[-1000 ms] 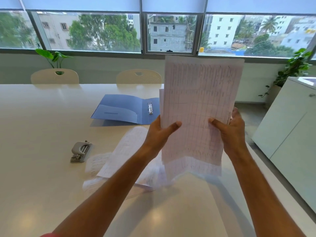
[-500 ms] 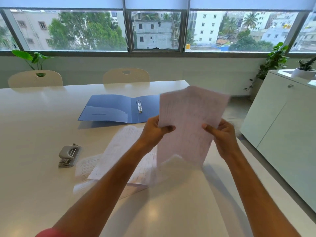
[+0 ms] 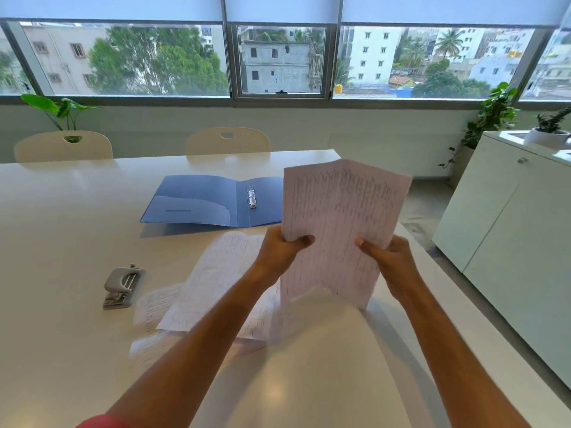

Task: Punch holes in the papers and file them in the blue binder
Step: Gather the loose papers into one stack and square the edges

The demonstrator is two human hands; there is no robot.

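Note:
I hold a stack of lined, handwritten papers [image 3: 340, 223] upright, its bottom edge resting on the white table [image 3: 61, 242]. My left hand [image 3: 279, 251] grips the stack's left edge and my right hand [image 3: 391, 257] grips its right edge. More written sheets [image 3: 216, 279] lie flat and fanned on the table under my left forearm. The blue binder [image 3: 200, 202] lies open behind them, its metal rings [image 3: 251, 196] showing at the spine. A grey hole punch [image 3: 123, 285] sits to the left of the loose sheets.
Two cream chairs [image 3: 227, 140] stand at the table's far side under the windows. A white cabinet [image 3: 509, 230] with a potted plant [image 3: 547, 131] on top runs along the right. The table's right edge lies close to my right arm.
The stack has come down from raised in front of the window to standing on the table. My hands have slid lower on its edges, and the view has tilted slightly.

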